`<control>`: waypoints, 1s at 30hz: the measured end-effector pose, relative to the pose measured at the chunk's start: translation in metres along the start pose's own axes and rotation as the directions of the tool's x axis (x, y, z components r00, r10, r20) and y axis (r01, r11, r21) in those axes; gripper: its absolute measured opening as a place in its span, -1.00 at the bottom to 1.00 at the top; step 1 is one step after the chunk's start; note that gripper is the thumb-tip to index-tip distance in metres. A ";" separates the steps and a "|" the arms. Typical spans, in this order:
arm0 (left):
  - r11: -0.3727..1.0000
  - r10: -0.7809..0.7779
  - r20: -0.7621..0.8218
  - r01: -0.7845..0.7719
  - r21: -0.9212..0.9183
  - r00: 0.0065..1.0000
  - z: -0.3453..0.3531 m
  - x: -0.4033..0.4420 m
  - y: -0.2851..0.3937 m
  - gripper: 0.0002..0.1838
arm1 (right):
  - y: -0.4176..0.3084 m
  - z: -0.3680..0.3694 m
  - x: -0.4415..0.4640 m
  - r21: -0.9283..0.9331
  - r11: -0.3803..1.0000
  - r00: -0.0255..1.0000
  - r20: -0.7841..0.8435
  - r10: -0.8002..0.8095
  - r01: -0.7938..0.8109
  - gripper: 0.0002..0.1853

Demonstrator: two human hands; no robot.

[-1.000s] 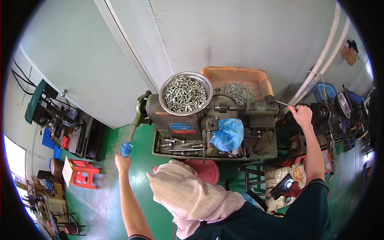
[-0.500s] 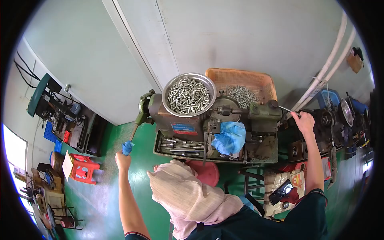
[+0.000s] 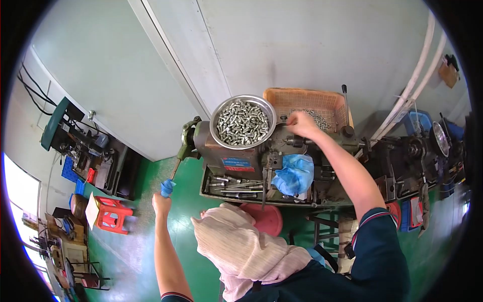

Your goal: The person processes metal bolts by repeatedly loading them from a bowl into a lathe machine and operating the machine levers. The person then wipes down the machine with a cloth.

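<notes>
My left hand (image 3: 161,202) is closed around the blue-wrapped end (image 3: 167,188) of a long lever (image 3: 176,166) at the left side of a small bench lathe (image 3: 221,160). Over the lathe's middle, just right of a steel bowl (image 3: 216,135) full of short metal parts (image 3: 242,122), is my right hand (image 3: 302,124). Its fingers are bent together, and anything between them is too small to make out. Below that hand sits the chuck (image 3: 294,142). A black-knobbed handle (image 3: 345,105) stands upright at the lathe's right end, apart from both hands.
An orange basket (image 3: 282,96) behind the lathe contains small metal parts (image 3: 317,119). Crumpled blue plastic (image 3: 294,173) covers part of the lathe front. Tools (image 3: 241,190) lie in its tray. Red stools (image 3: 113,214) (image 3: 266,219) and another machine (image 3: 412,151) stand around.
My right hand has let go of the handle at the right end and moved left to beside the bowl. That handle now points up. My left hand still grips the lever.
</notes>
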State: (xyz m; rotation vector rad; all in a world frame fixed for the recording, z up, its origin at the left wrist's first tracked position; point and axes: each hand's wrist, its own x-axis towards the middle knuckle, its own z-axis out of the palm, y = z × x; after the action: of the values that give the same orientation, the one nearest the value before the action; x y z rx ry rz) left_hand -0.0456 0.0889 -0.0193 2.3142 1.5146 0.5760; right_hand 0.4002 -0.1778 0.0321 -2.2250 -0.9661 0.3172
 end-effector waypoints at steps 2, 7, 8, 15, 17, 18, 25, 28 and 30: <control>0.999 0.004 0.022 -0.003 -0.033 1.000 0.001 0.001 -0.002 -0.87 | -0.017 0.016 0.002 0.069 0.996 0.982 0.173 -0.073 0.062 -0.81; 0.998 -0.056 -0.044 0.056 -0.013 0.997 0.000 -0.014 0.018 -0.88 | -0.007 0.043 0.007 0.115 0.987 0.977 0.171 -0.129 0.111 -0.79; 0.997 -0.076 -0.058 0.075 -0.017 0.995 0.000 -0.017 0.020 -0.88 | -0.007 0.043 0.007 0.115 0.987 0.977 0.171 -0.131 0.112 -0.79; 0.988 -0.155 -0.019 0.154 -0.028 0.988 0.006 -0.049 0.060 -0.86 | -0.003 0.047 0.008 0.204 0.974 0.962 0.229 -0.149 0.102 -0.76; 0.987 -0.155 -0.024 0.154 -0.055 0.988 0.013 -0.057 0.067 -0.85 | -0.002 0.048 0.010 0.221 0.969 0.955 0.246 -0.164 0.110 -0.75; 0.985 -0.163 -0.025 0.161 -0.056 0.986 0.013 -0.060 0.070 -0.85 | -0.002 0.049 0.010 0.204 0.972 0.955 0.245 -0.169 0.120 -0.76; 0.980 -0.185 -0.024 0.183 -0.084 0.982 0.007 -0.060 0.079 -0.86 | -0.016 0.008 0.008 -0.095 0.991 0.985 0.153 -0.078 0.093 -0.86; 0.982 -0.177 -0.031 0.174 -0.079 0.984 0.009 -0.061 0.079 -0.86 | -0.033 -0.012 0.010 -0.354 0.934 0.954 -0.255 -0.156 0.058 -0.93; 0.982 -0.172 -0.036 0.168 -0.082 0.984 0.010 -0.060 0.078 -0.86 | -0.047 -0.019 0.015 -0.463 0.882 0.806 -0.486 -0.338 0.090 -0.96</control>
State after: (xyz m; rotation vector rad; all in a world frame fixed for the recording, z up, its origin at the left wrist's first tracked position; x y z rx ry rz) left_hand -0.0005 0.0025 -0.0006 2.1010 1.6584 0.6315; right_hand 0.3936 -0.1528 0.0786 -2.3289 -1.0056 -0.6881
